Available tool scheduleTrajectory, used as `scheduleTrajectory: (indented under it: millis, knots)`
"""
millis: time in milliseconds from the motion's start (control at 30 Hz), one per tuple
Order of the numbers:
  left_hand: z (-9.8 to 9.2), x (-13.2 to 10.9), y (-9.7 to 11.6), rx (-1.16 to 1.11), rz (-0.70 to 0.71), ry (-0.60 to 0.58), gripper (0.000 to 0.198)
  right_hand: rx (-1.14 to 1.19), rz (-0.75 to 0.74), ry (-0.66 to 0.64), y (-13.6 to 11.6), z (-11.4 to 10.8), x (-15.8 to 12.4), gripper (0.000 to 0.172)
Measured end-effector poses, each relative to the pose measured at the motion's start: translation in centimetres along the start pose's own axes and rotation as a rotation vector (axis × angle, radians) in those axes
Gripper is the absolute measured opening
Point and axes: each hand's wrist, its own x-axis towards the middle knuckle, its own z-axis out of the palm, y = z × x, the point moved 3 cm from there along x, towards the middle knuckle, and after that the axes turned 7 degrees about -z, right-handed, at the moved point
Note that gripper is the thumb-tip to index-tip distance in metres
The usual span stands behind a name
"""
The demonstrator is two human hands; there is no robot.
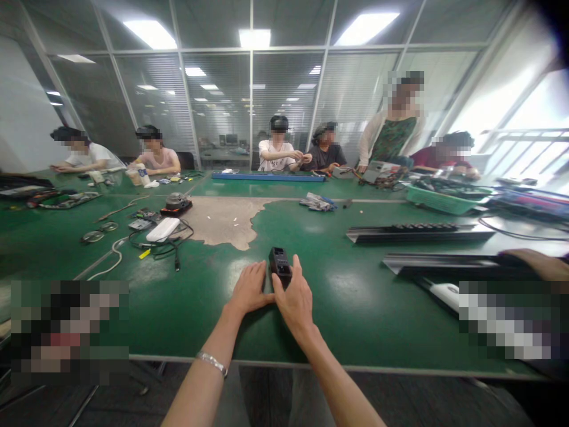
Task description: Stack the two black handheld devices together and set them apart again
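A small black boxy device [280, 263] stands on the green table mat [338, 302] in front of me. My right hand [294, 298] grips it from the near side, thumb and fingers wrapped round its lower part. My left hand [249, 289] lies flat on the mat just left of the device, fingers stretched out and close to it. A silver bracelet [212, 362] is on my left wrist.
A white device with black cables [162, 230] lies to the left, by a worn patch [224, 220] in the mat. Long black rails [418, 232] lie to the right, near another person's hand [536, 262]. Several people sit along the far side; a green basket [440, 200] stands far right.
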Motion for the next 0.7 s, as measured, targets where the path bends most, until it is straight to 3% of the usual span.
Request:
scheduleTrajectory:
  millis: [233,500,700]
  knots:
    - [0.34,-0.04,-0.3,-0.005,0.003,0.002,0.092,-0.087,0.027,-0.021,-0.77,-0.34,0.04,0.076]
    - [0.04,0.02,-0.13,-0.013,0.013,0.019,0.093,0.033,0.065,0.009,-0.36,-0.22,0.67,0.073]
    - [0.15,0.0,-0.21,-0.003,0.004,0.0,0.093,-0.018,0.062,-0.045,-0.82,-0.36,0.82,0.071]
